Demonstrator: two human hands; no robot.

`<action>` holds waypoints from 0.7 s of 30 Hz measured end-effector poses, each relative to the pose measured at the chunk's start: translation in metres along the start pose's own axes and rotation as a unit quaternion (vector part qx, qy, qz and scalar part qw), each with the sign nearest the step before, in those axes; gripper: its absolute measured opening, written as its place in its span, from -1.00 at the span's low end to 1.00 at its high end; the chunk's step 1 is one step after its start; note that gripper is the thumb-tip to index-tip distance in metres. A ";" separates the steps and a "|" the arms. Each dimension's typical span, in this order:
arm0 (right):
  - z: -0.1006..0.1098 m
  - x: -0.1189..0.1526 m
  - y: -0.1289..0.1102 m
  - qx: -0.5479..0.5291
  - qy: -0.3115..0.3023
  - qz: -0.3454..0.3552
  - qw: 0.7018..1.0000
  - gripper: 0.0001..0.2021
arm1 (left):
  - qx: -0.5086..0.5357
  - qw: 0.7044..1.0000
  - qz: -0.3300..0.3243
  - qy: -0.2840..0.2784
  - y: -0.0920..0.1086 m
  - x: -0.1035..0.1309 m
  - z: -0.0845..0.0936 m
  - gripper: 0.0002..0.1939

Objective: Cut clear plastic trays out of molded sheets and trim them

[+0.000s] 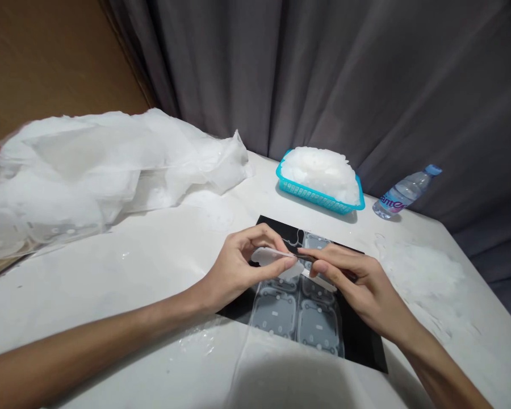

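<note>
Our L hand (pixel 238 258) has thumb + fingers pinched on a thin, frosted plastic piece (pixel 266 255) above the black mat (pixel 366 343); our R hand (pixel 361 278) has its fingers wrapped narrow round a slim dark tool (pixel 309 258), tip at the piece's edge. On the mat we've a clear sheet (pixel 319 326) w/ rounded squares. Beyond it: turquoise basket (pixel 319 199) heaped w/ white stuff (pixel 319 170), plus plastic bottle (pixel 409 190) further R. L of it: crumpled, cloudy plastic (pixel 89 159).
</note>
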State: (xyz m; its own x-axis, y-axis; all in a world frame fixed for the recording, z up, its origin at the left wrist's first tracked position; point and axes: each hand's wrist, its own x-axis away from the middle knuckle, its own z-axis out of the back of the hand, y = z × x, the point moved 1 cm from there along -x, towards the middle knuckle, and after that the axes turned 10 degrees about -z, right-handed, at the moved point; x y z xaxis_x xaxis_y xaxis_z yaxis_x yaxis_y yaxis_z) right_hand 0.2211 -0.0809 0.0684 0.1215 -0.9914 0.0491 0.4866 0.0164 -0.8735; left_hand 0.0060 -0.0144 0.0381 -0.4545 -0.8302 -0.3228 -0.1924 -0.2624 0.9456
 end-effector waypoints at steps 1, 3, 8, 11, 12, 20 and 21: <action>-0.001 0.000 0.000 0.000 0.000 0.002 1.000 -0.69 | -0.004 1.000 -0.002 0.000 0.000 0.000 0.000 -0.77; -0.002 0.000 -0.001 -0.002 0.000 0.004 1.000 -0.70 | -0.012 1.000 -0.013 -0.004 -0.002 0.000 0.001 -0.77; -0.004 0.000 0.000 -0.011 0.001 0.007 1.000 -0.69 | -0.012 1.000 -0.026 -0.011 -0.005 0.000 0.002 -0.80; -0.005 -0.001 0.000 -0.016 -0.002 0.005 1.000 -0.69 | -0.003 1.000 -0.023 -0.011 -0.005 0.001 0.002 -0.80; -0.005 -0.001 0.000 -0.018 -0.003 0.004 1.000 -0.69 | 0.000 1.000 -0.022 -0.012 -0.006 0.001 0.002 -0.80; -0.007 -0.001 0.001 -0.031 0.001 0.001 1.000 -0.70 | -0.017 0.999 -0.031 -0.009 -0.008 0.001 0.004 -0.81; -0.007 -0.001 0.001 -0.031 0.001 0.002 1.000 -0.70 | -0.017 0.999 -0.031 -0.010 -0.008 0.001 0.004 -0.81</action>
State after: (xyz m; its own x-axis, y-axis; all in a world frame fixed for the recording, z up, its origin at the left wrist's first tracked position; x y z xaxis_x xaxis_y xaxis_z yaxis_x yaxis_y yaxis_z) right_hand 0.2152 -0.0813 0.0637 0.1211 -0.9917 0.0439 0.4320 0.0128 -0.9018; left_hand 0.0039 -0.0116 0.0297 -0.4593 -0.8020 -0.3818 -0.1922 -0.3299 0.9242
